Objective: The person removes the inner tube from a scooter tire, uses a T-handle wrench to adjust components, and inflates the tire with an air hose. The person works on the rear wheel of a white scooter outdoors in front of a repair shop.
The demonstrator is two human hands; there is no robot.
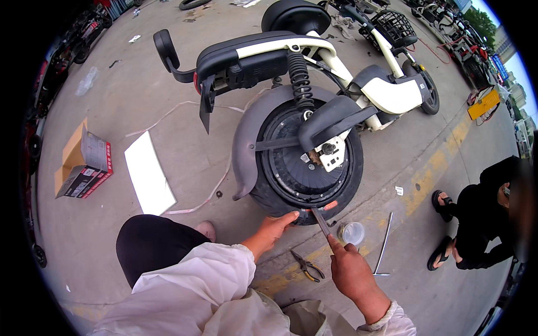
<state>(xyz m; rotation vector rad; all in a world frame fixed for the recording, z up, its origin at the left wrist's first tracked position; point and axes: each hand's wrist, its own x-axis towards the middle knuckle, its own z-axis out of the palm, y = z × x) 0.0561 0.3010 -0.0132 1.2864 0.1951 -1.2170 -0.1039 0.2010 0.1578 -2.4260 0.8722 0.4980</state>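
Note:
An electric scooter [263, 47] with cream frame parts lies tilted, its fat rear tire [274, 208] facing me. My left hand [273, 231] is at the tire's near edge, thumb laid on the rubber and fingers curled, partly hidden. Gripped in my right hand [352, 271] is a flat metal tire lever [321, 224]. Its tip meets the tire beside the rim, near an orange-red patch [330, 205]. The black hub motor [297, 162] fills the wheel's middle, under a grey fender [245, 145].
Pliers [307, 265], a clear plastic tub [352, 233] and a T-handle wrench [384, 243] lie near my hands. A person in black [482, 213] crouches at the right. Leftward are a white board [148, 173] and an open cardboard box [84, 165]. Other vehicles line both sides.

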